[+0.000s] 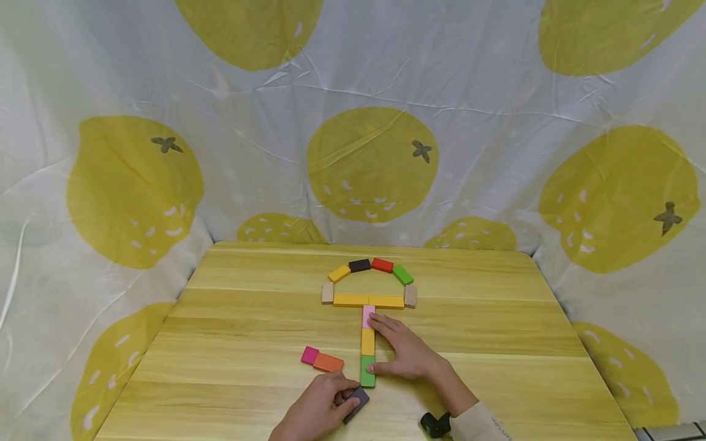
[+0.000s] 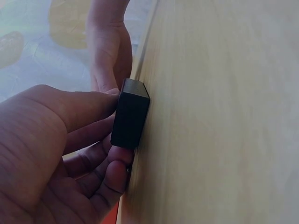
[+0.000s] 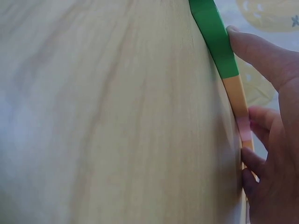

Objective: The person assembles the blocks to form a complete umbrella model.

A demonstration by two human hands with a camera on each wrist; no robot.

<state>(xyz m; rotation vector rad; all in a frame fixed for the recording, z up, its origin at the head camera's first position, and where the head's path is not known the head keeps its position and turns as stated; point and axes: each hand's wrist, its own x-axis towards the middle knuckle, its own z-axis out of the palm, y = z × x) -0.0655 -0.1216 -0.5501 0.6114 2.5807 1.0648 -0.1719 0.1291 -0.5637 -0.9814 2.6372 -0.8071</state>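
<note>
Between thumb and fingers, my left hand (image 1: 320, 404) pinches a black block (image 1: 356, 404), held at a slant by the near end of a block column; the left wrist view shows the same black block (image 2: 130, 114) close up. My right hand (image 1: 410, 352) lies along that column. Its thumb touches the green block (image 1: 368, 376) at the near end, and its fingertips rest on the pink block (image 1: 368, 313) at the far end. A yellow block (image 1: 368, 342) sits between those two. In the right wrist view the thumb is against the green block (image 3: 215, 39).
Beyond the column, two yellow blocks (image 1: 350, 300) form a crossbar under an arch of several blocks, among them a red one (image 1: 382, 264). An orange block (image 1: 328, 362) and a magenta block (image 1: 310, 355) lie left. A dark object (image 1: 436, 425) is by the right sleeve.
</note>
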